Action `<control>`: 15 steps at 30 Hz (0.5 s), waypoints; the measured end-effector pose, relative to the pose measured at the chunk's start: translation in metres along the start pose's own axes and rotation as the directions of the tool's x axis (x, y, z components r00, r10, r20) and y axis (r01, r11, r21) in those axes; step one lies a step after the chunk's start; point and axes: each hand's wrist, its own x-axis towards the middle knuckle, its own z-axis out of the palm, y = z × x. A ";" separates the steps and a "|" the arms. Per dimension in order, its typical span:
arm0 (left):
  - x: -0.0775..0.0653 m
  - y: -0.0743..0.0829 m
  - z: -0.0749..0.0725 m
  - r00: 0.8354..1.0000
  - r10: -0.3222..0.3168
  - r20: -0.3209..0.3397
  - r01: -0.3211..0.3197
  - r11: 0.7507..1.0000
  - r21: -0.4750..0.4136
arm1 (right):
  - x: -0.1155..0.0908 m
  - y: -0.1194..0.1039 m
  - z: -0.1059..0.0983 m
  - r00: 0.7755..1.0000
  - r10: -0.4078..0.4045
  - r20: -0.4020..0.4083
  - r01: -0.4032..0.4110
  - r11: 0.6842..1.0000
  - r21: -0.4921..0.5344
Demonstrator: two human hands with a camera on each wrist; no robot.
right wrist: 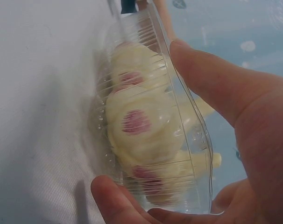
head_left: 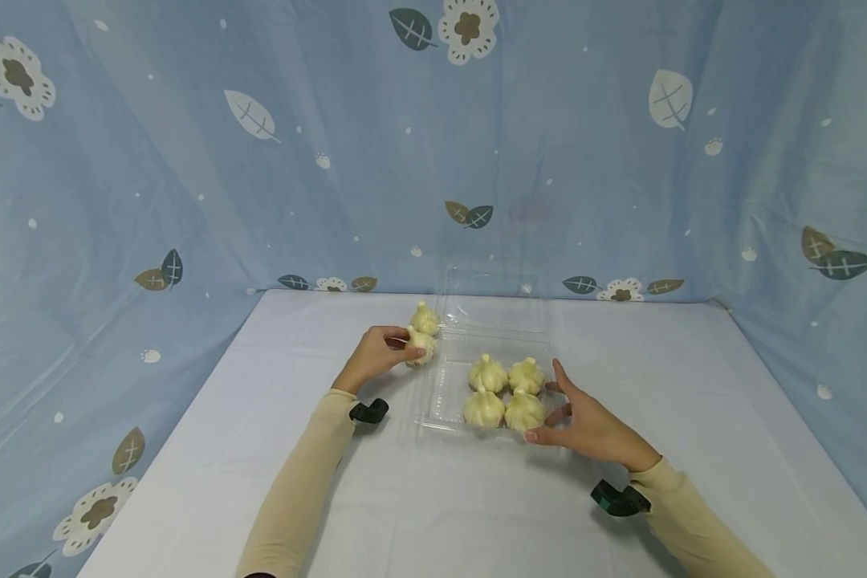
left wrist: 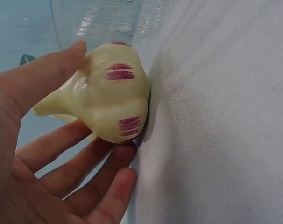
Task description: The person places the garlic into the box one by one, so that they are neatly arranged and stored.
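Note:
My left hand [head_left: 380, 356] holds a cream garlic bulb [head_left: 421, 347] between thumb and fingers, just left of a clear plastic container [head_left: 444, 413]. In the left wrist view this bulb [left wrist: 116, 93] shows purple streaks and sits at the white cloth. Another garlic bulb [head_left: 424, 319] stands right behind it. Several garlic bulbs [head_left: 487, 375] are inside the container, grouped toward its right side. My right hand [head_left: 588, 421] grips the container's right side, thumb at the front corner and fingers along the side wall. Through that wall [right wrist: 153, 112] the bulbs show in the right wrist view.
The container's hinged clear lid [head_left: 493, 309] stands raised at the back, near the blue patterned curtain [head_left: 361, 160]. A white cloth [head_left: 462, 506] covers the table. Dark wrist cameras [head_left: 620, 499] are strapped on both sleeves.

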 end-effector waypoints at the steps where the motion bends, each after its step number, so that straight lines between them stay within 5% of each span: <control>1: 0.000 0.000 0.000 1.000 0.000 0.003 0.000 1.000 0.003 | 0.000 0.000 0.000 1.000 -0.001 0.000 0.001 1.000 0.000; 15: -0.003 0.004 -0.001 1.000 0.030 0.009 -0.030 0.999 0.017 | 0.000 0.000 0.000 1.000 0.001 0.005 -0.001 1.000 0.011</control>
